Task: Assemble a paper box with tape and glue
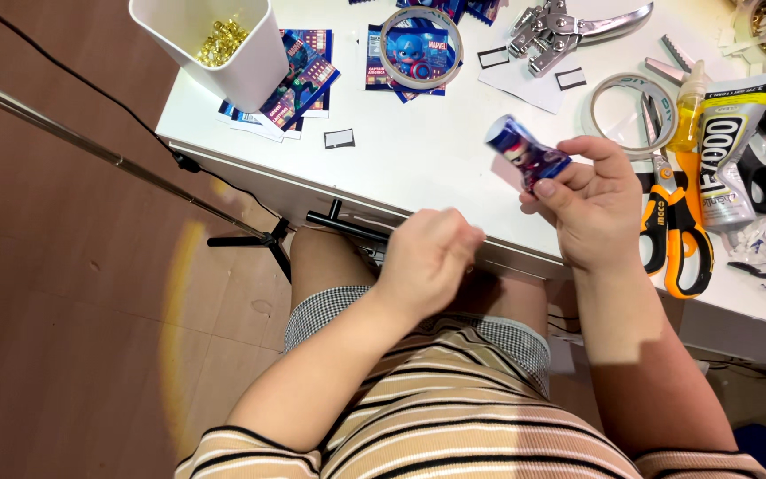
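Head view, read left to right from the white desk point(436, 168).

Left hand point(427, 262): curled into a loose fist just in front of the desk's near edge, above the lap; fingers folded in, and whether anything lies inside them cannot be told.

Right hand point(596, 208): raised over the desk's near edge, thumb and fingertips pressed together on a small curled card point(525, 153) printed in blue and red. The card stands tilted above the desk surface, clear of it.

Containers: a white bin point(214, 44) sits at the desk's far left corner, open-topped, with a heap of small gold metal pieces point(221, 42) inside. Beside it lie printed cards point(299, 80) in a loose stack, and further right a tape ring point(420, 46) rests on another printed card.

Right of the held card: a metal hole punch point(569, 27) at the desk's far side, a second tape ring point(624, 111), orange-handled scissors point(677, 226) just beside the right hand, and a glue tube point(727, 151) near the desk's right end.
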